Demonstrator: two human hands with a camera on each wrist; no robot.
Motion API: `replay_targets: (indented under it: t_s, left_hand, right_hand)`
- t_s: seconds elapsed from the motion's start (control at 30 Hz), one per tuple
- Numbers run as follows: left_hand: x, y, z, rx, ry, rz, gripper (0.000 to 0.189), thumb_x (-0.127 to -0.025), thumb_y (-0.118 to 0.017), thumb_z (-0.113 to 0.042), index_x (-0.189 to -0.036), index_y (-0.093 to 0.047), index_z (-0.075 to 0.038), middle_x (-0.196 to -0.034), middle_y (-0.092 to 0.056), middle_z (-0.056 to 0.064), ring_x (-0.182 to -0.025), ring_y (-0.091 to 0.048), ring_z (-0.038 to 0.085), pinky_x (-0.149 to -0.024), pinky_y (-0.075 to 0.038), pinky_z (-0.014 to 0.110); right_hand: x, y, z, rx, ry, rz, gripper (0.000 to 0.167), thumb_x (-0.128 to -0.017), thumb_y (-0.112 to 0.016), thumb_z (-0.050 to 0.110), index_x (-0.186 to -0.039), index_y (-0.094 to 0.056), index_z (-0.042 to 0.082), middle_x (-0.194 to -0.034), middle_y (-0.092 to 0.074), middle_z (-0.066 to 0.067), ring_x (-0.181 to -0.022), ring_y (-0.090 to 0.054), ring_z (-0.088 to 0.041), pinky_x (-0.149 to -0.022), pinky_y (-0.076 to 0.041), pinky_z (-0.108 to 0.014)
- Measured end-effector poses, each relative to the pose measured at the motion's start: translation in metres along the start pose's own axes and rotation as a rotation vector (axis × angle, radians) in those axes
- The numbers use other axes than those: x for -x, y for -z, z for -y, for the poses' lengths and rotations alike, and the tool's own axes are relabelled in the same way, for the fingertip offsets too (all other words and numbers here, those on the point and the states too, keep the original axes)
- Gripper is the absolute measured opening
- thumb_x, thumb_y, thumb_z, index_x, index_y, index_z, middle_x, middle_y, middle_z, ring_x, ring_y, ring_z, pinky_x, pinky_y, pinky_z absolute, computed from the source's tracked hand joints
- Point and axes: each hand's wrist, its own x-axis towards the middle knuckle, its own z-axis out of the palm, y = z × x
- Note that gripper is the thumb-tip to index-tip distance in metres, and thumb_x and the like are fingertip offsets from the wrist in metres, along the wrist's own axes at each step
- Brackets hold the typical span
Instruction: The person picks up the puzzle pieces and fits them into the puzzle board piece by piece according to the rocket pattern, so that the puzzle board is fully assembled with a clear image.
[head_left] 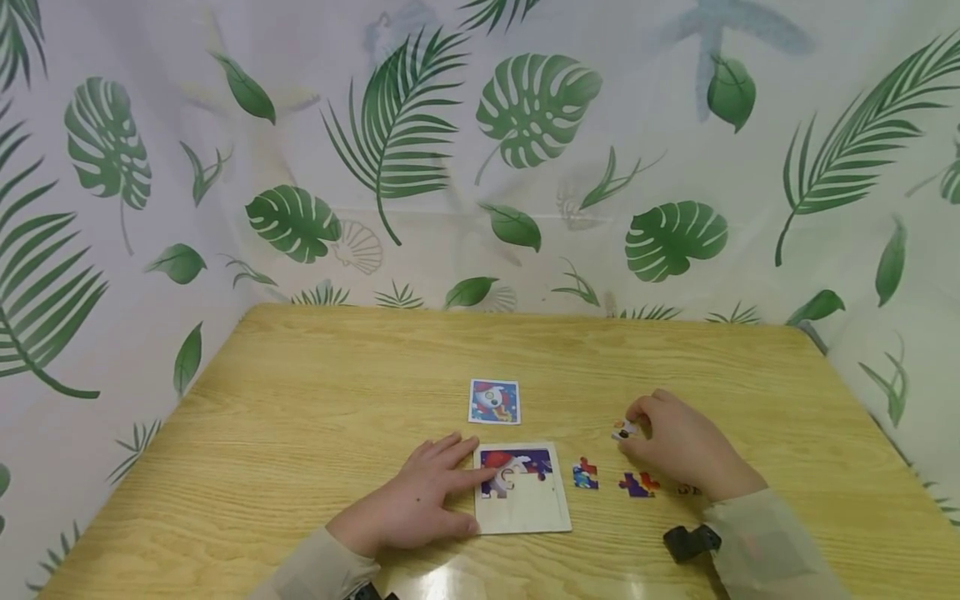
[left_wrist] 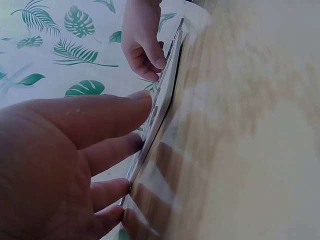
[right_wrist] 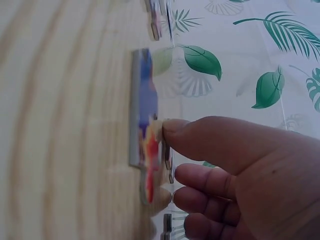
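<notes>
In the head view a square puzzle tray (head_left: 522, 508) lies on the table, its upper part filled with joined pieces showing a red and white picture on dark blue. My left hand (head_left: 423, 496) lies at the tray's left edge with fingers extended, the index finger reaching over the joined pieces. To the right, my right hand (head_left: 686, 442) pinches a pale puzzle piece (head_left: 622, 430) between thumb and fingers, low over the table. A blue and red piece (head_left: 586, 473) and a purple and orange piece (head_left: 638, 484) lie loose between tray and right hand.
Behind the tray lies a small square picture card (head_left: 494, 402) with a rocket-like figure. Another loose piece (head_left: 688, 489) is partly hidden below the right wrist. The wooden table (head_left: 337, 375) ends at a leaf-printed curtain (head_left: 435, 258).
</notes>
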Motion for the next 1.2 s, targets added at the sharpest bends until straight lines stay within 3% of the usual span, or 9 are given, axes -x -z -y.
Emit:
replay_targets:
  t_s: [0.2, 0.43, 0.67, 0.87, 1.0, 1.1, 1.2]
  left_hand:
    - [0.000, 0.001, 0.000, 0.009, 0.003, -0.004, 0.065, -0.094, -0.067, -0.044, -0.153, -0.047, -0.028, -0.167, -0.020, 0.005, -0.154, -0.007, 0.029, -0.121, -0.003, 0.055]
    - [0.000, 0.001, 0.000, 0.024, -0.013, -0.010, 0.061, -0.096, -0.066, -0.042, -0.152, -0.050, -0.024, -0.167, -0.021, 0.005, -0.154, -0.007, 0.029, -0.121, -0.003, 0.056]
    - [0.001, 0.001, 0.000, 0.019, -0.006, -0.007, 0.061, -0.096, -0.065, -0.043, -0.152, -0.050, -0.024, -0.167, -0.022, 0.005, -0.154, -0.008, 0.030, -0.121, -0.003, 0.057]
    - [0.001, 0.001, -0.001, 0.021, 0.005, 0.000, 0.061, -0.097, -0.063, -0.045, -0.152, -0.049, -0.024, -0.167, -0.021, 0.004, -0.154, -0.007, 0.029, -0.121, -0.003, 0.056]
    - [0.000, 0.002, -0.002, 0.017, 0.004, -0.008, 0.061, -0.097, -0.064, -0.045, -0.152, -0.049, -0.025, -0.167, -0.022, 0.004, -0.154, -0.008, 0.028, -0.121, -0.004, 0.055]
    - [0.000, 0.002, -0.001, 0.019, 0.001, -0.012, 0.061, -0.097, -0.064, -0.045, -0.152, -0.050, -0.024, -0.167, -0.022, 0.003, -0.154, -0.008, 0.028, -0.121, -0.003, 0.055]
    - [0.000, 0.001, -0.001, 0.020, 0.000, -0.010, 0.061, -0.097, -0.063, -0.046, -0.152, -0.049, -0.024, -0.167, -0.021, 0.003, -0.154, -0.007, 0.028, -0.121, -0.003, 0.055]
  right_hand:
    - [-0.001, 0.001, 0.001, 0.006, 0.003, 0.000, 0.042, -0.088, -0.076, 0.040, -0.113, -0.068, 0.008, -0.099, -0.057, -0.002, -0.080, -0.051, -0.019, -0.072, -0.047, -0.041]
    - [0.000, 0.002, 0.014, -0.062, 0.013, -0.011, 0.046, -0.088, -0.075, 0.037, -0.118, -0.066, 0.004, -0.112, -0.064, -0.007, -0.096, -0.060, -0.022, -0.086, -0.052, -0.050]
    - [0.002, -0.012, 0.052, -0.100, 0.124, -0.003, 0.037, -0.089, -0.077, 0.035, -0.116, -0.067, 0.012, -0.109, -0.064, 0.002, -0.100, -0.061, -0.017, -0.088, -0.053, -0.044]
    - [0.008, -0.022, 0.079, -0.092, 0.177, 0.014, 0.035, -0.086, -0.081, 0.034, -0.114, -0.067, 0.017, -0.102, -0.060, 0.009, -0.086, -0.055, -0.009, -0.080, -0.052, -0.037]
    - [0.011, -0.028, 0.096, -0.103, 0.230, 0.050, 0.035, -0.085, -0.082, 0.034, -0.113, -0.067, 0.019, -0.103, -0.061, 0.012, -0.090, -0.058, -0.007, -0.085, -0.053, -0.036]
    - [0.012, -0.033, 0.105, -0.106, 0.277, 0.084, 0.036, -0.085, -0.080, 0.036, -0.114, -0.068, 0.019, -0.104, -0.061, 0.013, -0.093, -0.059, -0.006, -0.087, -0.054, -0.037]
    - [0.013, -0.042, 0.109, -0.096, 0.311, 0.096, 0.036, -0.085, -0.079, 0.039, -0.113, -0.068, 0.021, -0.103, -0.059, 0.015, -0.090, -0.057, -0.004, -0.082, -0.053, -0.035]
